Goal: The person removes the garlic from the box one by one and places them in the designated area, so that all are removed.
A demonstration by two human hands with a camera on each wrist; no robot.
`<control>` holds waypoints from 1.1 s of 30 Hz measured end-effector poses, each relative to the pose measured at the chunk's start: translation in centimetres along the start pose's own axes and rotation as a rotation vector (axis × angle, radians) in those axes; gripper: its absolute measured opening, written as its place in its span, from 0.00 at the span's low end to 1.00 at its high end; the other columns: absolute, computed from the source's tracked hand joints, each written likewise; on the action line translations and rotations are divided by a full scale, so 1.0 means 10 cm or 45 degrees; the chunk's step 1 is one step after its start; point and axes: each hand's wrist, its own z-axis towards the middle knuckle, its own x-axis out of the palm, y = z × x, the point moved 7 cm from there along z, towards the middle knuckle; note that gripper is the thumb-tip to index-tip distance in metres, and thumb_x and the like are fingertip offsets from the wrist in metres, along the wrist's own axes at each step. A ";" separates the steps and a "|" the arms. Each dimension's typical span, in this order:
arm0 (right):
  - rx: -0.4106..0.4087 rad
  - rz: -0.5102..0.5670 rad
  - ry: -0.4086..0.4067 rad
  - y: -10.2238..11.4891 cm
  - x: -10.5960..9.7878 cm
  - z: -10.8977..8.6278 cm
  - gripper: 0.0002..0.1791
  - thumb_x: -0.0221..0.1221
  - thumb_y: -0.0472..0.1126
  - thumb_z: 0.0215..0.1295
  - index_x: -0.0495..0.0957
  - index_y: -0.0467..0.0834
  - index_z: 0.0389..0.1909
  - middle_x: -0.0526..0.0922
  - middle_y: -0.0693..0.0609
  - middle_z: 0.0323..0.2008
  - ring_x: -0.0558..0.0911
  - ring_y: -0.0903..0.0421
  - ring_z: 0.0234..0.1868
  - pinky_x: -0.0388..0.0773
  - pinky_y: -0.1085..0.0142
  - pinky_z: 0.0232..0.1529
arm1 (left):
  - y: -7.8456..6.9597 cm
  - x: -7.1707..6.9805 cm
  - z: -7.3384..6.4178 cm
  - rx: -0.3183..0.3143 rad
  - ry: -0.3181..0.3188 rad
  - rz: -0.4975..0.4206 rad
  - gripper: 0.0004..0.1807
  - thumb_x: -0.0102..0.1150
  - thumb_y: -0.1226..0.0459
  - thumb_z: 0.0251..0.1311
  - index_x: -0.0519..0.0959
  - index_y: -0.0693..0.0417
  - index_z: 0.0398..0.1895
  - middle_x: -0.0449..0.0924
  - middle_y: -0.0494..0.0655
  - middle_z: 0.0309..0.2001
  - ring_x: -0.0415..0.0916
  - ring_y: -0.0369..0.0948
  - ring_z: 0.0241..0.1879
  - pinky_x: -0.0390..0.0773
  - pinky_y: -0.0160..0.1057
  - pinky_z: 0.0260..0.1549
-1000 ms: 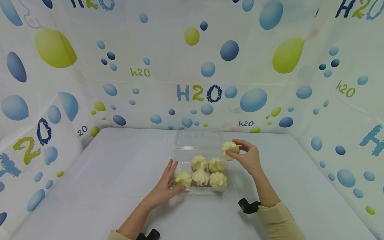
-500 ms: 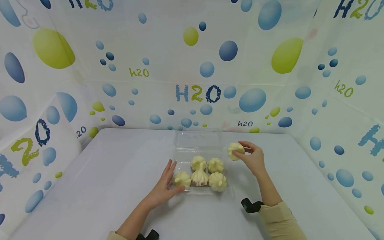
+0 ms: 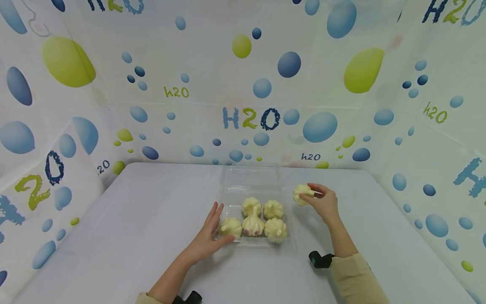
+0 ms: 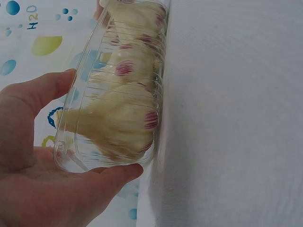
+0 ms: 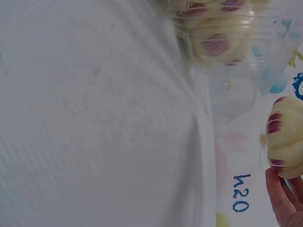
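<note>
A clear plastic clamshell container point(image 3: 250, 240) stands on the table with its lid folded back, holding several garlic bulbs point(image 3: 253, 223). At its front left corner is my left hand point(image 3: 206, 230); the fingers lie spread and fairly straight along the left side, the thumb at the front rim. In the left wrist view the container's wall point(image 4: 87, 94) shows bulbs with purple patches behind it. My right hand point(image 3: 324, 202) pinches one garlic bulb point(image 3: 302, 194) above the table, right of the container. The right wrist view shows that held bulb point(image 5: 286, 137), with fingertips point(image 5: 277, 189) against it.
The transparent lid point(image 3: 250, 176) lies back towards the far edge of the white table point(image 3: 152, 202). A patterned curtain point(image 3: 205, 63) encloses the table at the back and sides. Black wrist cameras point(image 3: 320, 259) stick out from both wrists.
My right hand has carried the garlic bulb rightwards and slightly down, away from the container's right edge. My left hand and the container have stayed in place.
</note>
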 end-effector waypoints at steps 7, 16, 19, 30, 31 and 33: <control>0.076 -0.021 0.018 -0.12 -0.02 0.05 0.29 0.68 0.45 0.51 0.74 0.36 0.53 0.73 0.39 0.54 0.75 0.45 0.49 0.73 0.77 0.35 | -0.01 0.00 0.00 -0.003 -0.003 -0.027 0.50 0.64 0.62 0.53 0.41 0.53 0.72 0.26 0.55 0.71 0.36 0.57 0.68 0.49 0.56 0.61; 0.126 -0.073 0.097 -0.22 0.00 0.10 0.30 0.67 0.43 0.52 0.72 0.33 0.54 0.73 0.37 0.54 0.74 0.43 0.51 0.75 0.65 0.44 | 0.03 0.00 0.01 -0.013 -0.003 -0.027 0.50 0.64 0.62 0.53 0.40 0.53 0.72 0.25 0.55 0.71 0.36 0.57 0.68 0.48 0.56 0.62; 0.150 -0.072 0.126 -0.26 0.01 0.11 0.30 0.66 0.42 0.52 0.71 0.32 0.54 0.72 0.36 0.54 0.74 0.42 0.52 0.75 0.64 0.45 | 0.04 0.00 0.01 -0.029 -0.003 -0.016 0.51 0.64 0.61 0.53 0.40 0.53 0.72 0.25 0.54 0.71 0.35 0.56 0.68 0.47 0.55 0.62; 0.164 -0.102 0.190 -0.34 0.09 0.16 0.30 0.65 0.40 0.53 0.70 0.31 0.55 0.71 0.34 0.55 0.72 0.40 0.53 0.74 0.60 0.47 | 0.02 -0.01 0.00 -0.013 -0.006 -0.025 0.50 0.64 0.61 0.54 0.40 0.51 0.72 0.26 0.56 0.71 0.37 0.58 0.68 0.48 0.58 0.61; 0.169 -0.104 0.193 -0.34 0.10 0.16 0.29 0.65 0.40 0.53 0.70 0.31 0.55 0.71 0.34 0.55 0.72 0.40 0.53 0.74 0.60 0.47 | 0.03 -0.01 0.00 -0.016 -0.007 -0.024 0.50 0.64 0.61 0.53 0.40 0.51 0.72 0.26 0.55 0.71 0.37 0.58 0.68 0.48 0.58 0.61; 0.175 -0.112 0.198 -0.36 0.11 0.17 0.29 0.65 0.39 0.53 0.70 0.31 0.54 0.71 0.34 0.55 0.72 0.40 0.53 0.74 0.59 0.48 | 0.03 -0.01 0.00 -0.016 -0.007 -0.020 0.50 0.64 0.61 0.53 0.40 0.50 0.72 0.26 0.55 0.71 0.36 0.58 0.68 0.48 0.58 0.61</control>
